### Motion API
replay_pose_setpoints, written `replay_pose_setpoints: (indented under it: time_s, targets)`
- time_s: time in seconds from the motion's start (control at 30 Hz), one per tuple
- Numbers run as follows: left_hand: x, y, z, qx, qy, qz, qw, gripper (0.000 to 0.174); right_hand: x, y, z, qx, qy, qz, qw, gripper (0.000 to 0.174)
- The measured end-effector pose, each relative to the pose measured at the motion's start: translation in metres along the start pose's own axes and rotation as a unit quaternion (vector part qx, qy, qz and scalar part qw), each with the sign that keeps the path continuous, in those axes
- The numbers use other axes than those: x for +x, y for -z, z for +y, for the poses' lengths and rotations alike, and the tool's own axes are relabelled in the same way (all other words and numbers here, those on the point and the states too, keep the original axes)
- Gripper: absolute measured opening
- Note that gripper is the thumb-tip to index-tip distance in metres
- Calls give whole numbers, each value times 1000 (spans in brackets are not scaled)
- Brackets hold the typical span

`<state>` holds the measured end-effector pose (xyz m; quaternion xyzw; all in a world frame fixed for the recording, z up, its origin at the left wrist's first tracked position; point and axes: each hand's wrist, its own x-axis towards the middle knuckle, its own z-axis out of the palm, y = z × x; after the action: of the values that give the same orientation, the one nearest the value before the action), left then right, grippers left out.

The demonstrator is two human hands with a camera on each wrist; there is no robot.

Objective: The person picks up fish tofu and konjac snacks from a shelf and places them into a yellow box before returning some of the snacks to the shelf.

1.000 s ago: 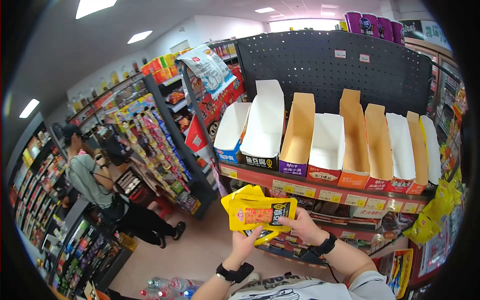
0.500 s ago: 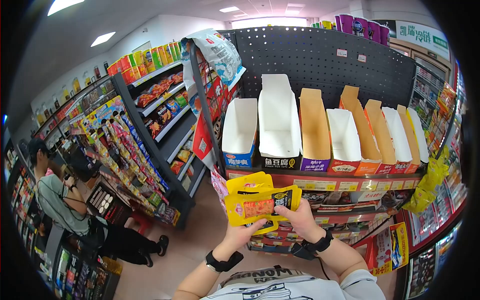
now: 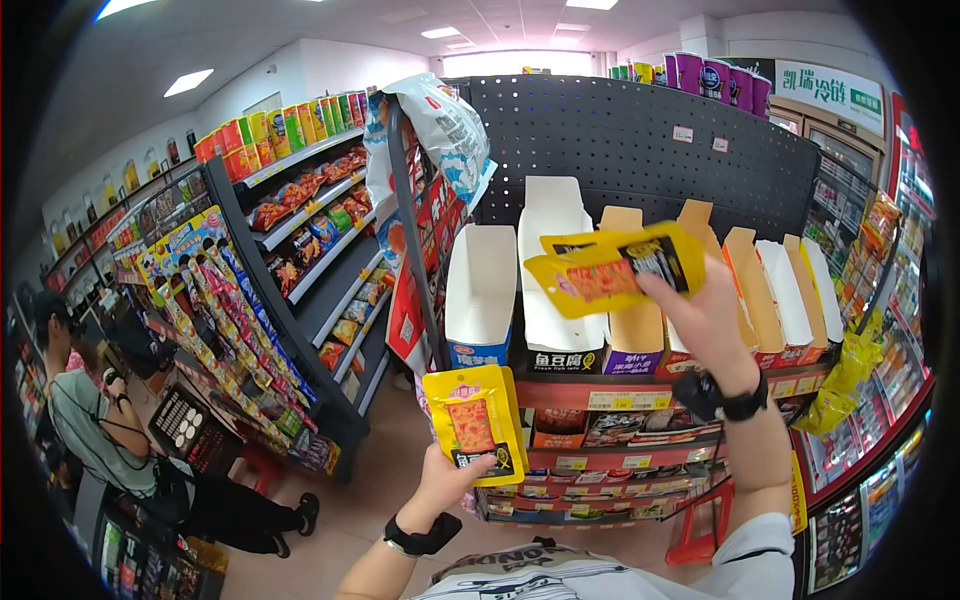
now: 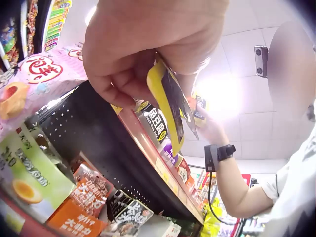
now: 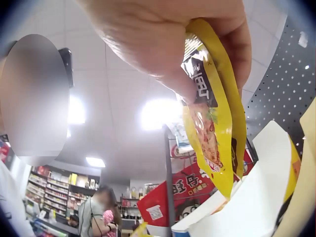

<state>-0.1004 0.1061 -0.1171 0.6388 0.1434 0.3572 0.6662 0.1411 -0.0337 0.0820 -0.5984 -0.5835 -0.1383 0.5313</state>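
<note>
My right hand pinches yellow snack packets by one end, thumb on top. In the head view they are tilted and overlap the tall white-lined box with a black front label. The right wrist view shows at least two packets lying together, their lower ends close over the white inside of a box. Lower and to the left, my left hand grips more yellow packets upright, thumb across the front, before the shelf edge. From the left wrist view these packets appear edge-on.
A row of open display boxes, including a blue-fronted one and a purple-fronted one, stands on the shelf. Left of it hangs a large white-and-blue bag. A person stands at far left beside hanging snack strips.
My hands have separated, splitting the packet stack. The right hand has risen to the right over the boxes with some packets; the left keeps the others lower down, now turned upright.
</note>
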Motion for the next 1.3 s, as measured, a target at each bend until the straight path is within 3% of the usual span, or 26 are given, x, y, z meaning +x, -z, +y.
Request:
replay_pose_setpoints:
  time_s: [0.1, 0.17, 0.2, 0.3, 0.33, 0.4, 0.57, 0.63, 1.07, 1.3]
  targets:
    - [1, 0, 7, -15, -25, -6, 1000, 34, 27, -10, 8, -34, 13, -10, 999, 24]
    - [0, 0, 12, -22, -29, -1, 999, 34, 38, -18, 12, -157, 14, -99, 983, 25]
    - [0, 0, 14, -30, -32, 3, 999, 35, 41, -23, 12, -156, 15, -100, 983, 25]
    - [0, -1, 16, -21, -29, 37, 999, 35, 46, -39, 14, -281, 56, -212, 934, 28]
    - [0, -2, 18, -21, -30, 39, 999, 35, 49, -41, 14, -280, 58, -213, 934, 28]
    - [0, -4, 24, -13, -29, 30, 999, 36, 56, -44, 14, -223, 8, -348, 911, 29]
    - [5, -13, 33, -21, -33, 31, 999, 37, 74, -43, 26, -147, -21, -420, 895, 34]
    - [9, -17, 37, -27, -46, 37, 998, 37, 77, -38, 23, -153, -51, -468, 869, 37]
    - [24, -48, 51, -45, -34, 60, 997, 40, 62, -26, 25, -76, -23, -501, 862, 38]
    - [33, -53, 51, -25, -67, 63, 995, 41, 55, -26, 23, -52, -21, -504, 862, 43]
